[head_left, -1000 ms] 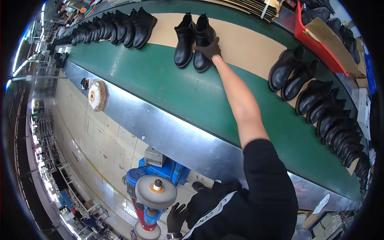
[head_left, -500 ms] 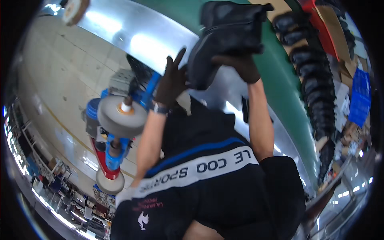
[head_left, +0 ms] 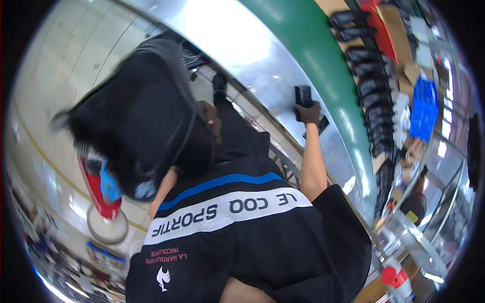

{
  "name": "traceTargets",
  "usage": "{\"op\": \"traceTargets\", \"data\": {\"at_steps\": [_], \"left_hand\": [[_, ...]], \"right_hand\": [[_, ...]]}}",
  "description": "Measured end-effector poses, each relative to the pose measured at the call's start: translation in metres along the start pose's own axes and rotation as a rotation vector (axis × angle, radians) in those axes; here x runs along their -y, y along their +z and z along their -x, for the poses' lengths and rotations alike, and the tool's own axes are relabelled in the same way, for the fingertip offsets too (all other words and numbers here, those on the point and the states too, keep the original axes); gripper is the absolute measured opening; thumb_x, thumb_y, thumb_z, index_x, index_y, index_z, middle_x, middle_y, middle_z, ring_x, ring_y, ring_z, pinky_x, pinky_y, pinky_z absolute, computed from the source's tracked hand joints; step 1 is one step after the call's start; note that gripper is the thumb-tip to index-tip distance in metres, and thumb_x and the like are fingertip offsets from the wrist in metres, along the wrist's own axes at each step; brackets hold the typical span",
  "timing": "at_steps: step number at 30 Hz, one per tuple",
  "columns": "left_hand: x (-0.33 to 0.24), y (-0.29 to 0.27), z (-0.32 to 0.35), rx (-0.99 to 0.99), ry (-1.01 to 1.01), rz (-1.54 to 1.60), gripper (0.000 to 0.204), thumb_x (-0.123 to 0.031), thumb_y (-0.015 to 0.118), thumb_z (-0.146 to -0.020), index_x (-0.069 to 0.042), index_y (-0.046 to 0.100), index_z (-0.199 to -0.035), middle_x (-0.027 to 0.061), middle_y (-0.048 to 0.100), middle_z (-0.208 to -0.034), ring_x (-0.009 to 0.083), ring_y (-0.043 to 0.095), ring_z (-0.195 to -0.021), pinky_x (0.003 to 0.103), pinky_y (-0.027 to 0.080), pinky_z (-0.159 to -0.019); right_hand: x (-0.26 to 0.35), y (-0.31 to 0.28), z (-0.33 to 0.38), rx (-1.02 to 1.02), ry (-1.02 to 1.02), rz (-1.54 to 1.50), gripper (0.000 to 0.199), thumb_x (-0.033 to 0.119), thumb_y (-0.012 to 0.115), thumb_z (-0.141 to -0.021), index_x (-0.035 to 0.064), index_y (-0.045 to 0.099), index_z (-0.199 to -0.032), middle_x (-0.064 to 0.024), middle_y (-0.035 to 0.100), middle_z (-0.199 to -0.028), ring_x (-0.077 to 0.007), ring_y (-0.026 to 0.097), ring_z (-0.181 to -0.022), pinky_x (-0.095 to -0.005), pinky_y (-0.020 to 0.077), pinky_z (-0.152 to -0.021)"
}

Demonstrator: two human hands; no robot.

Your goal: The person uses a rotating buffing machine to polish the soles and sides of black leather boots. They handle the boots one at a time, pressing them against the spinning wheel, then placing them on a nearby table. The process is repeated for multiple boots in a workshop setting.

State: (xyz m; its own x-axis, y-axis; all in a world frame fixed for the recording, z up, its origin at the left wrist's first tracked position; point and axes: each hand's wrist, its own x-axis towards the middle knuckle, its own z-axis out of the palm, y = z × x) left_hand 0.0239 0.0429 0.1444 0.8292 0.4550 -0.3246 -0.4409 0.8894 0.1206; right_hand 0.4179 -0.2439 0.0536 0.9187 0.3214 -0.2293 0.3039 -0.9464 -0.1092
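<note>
Had boot (head_left: 136, 116) up at centre left of frame, black, big and badly blurred, covering most of that side. Traced left forearm (head_left: 165, 186) from the shirt up to the boot's lower edge and lost it there. Couldn't see the left hand, hidden by or inside the boot, so couldn't tell its grip. Found right hand (head_left: 308, 113) at upper centre right, in a dark glove, arm stretched out straight, well apart from the boot. Saw its fingers closed round a small flat black piece (head_left: 302, 94), held against the shiny metal side (head_left: 252, 55) of the conveyor; couldn't make out what the piece was. Noted green belt (head_left: 313, 55) running along the metal side from top centre toward the right edge. Counted no exact number, but saw a row of black boots (head_left: 376, 101) along the belt's far edge at upper right, with a blue crate (head_left: 423, 108) just beyond them. Saw red machine (head_left: 98, 189) at lower left, partly behind the held boot, with a round pale wheel (head_left: 107, 228) below it, both blurred. Spotted red-capped bottle (head_left: 396, 278) at lower right. Had black shirt (head_left: 242, 252) with a white band and blue stripe filling the bottom centre.
</note>
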Motion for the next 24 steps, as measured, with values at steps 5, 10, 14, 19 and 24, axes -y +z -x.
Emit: {"op": "traceTargets", "data": {"at_steps": [5, 10, 14, 19, 24], "left_hand": [[-0.065, 0.017, 0.122, 0.163, 0.36, -0.173, 0.037, -0.037, 0.052, -0.095, -0.002, 0.046, -0.105, 0.0118, 0.051, -0.092, 0.026, 0.054, -0.086, 0.043, 0.047, -0.077], [-0.087, -0.003, 0.236, 0.143, 0.685, -0.251, 0.034, -0.037, 0.052, -0.095, -0.003, 0.048, -0.093, 0.0096, 0.049, -0.079, 0.0237, 0.054, -0.075, 0.042, 0.047, -0.068], [-0.051, -0.011, 0.262, 0.034, 0.822, -0.09, 0.035, -0.035, 0.058, -0.091, -0.001, 0.051, -0.091, 0.0127, 0.054, -0.071, 0.0261, 0.057, -0.07, 0.042, 0.048, -0.066], [-0.005, -0.042, 0.263, 0.154, 0.794, 0.011, 0.038, -0.037, 0.053, -0.094, 0.0, 0.05, -0.094, 0.0101, 0.052, -0.079, 0.0234, 0.052, -0.074, 0.039, 0.045, -0.067], [0.015, -0.063, 0.254, 0.162, 0.671, 0.157, 0.039, -0.038, 0.054, -0.094, 0.001, 0.05, -0.1, 0.0101, 0.051, -0.081, 0.0246, 0.053, -0.077, 0.04, 0.046, -0.069]], "right_hand": [[0.009, -0.012, 0.006, 0.192, -0.06, 0.073, 0.088, 0.04, 0.084, -0.052, 0.0, 0.04, -0.116, -0.026, 0.066, -0.101, -0.0406, 0.065, -0.091, -0.0458, 0.0519, -0.081], [0.128, 0.001, 0.085, 0.317, -0.492, -0.256, 0.088, 0.031, 0.082, -0.056, 0.0074, 0.041, -0.129, -0.0207, 0.068, -0.104, -0.0371, 0.066, -0.094, -0.0429, 0.0521, -0.084], [0.238, 0.022, 0.159, 0.504, -0.849, -0.316, 0.081, 0.031, 0.081, -0.058, 0.0064, 0.049, -0.129, -0.0193, 0.067, -0.108, -0.0349, 0.066, -0.099, -0.0414, 0.0512, -0.086], [0.284, 0.034, 0.208, 0.64, -0.894, -0.258, 0.078, 0.032, 0.08, -0.059, 0.0024, 0.049, -0.124, -0.0226, 0.066, -0.105, -0.0373, 0.065, -0.097, -0.0432, 0.0507, -0.085], [0.278, 0.047, 0.226, 0.616, -0.904, -0.281, 0.078, 0.033, 0.08, -0.058, -0.0018, 0.049, -0.121, -0.0242, 0.065, -0.104, -0.0359, 0.065, -0.097, -0.0429, 0.0502, -0.085]]}}
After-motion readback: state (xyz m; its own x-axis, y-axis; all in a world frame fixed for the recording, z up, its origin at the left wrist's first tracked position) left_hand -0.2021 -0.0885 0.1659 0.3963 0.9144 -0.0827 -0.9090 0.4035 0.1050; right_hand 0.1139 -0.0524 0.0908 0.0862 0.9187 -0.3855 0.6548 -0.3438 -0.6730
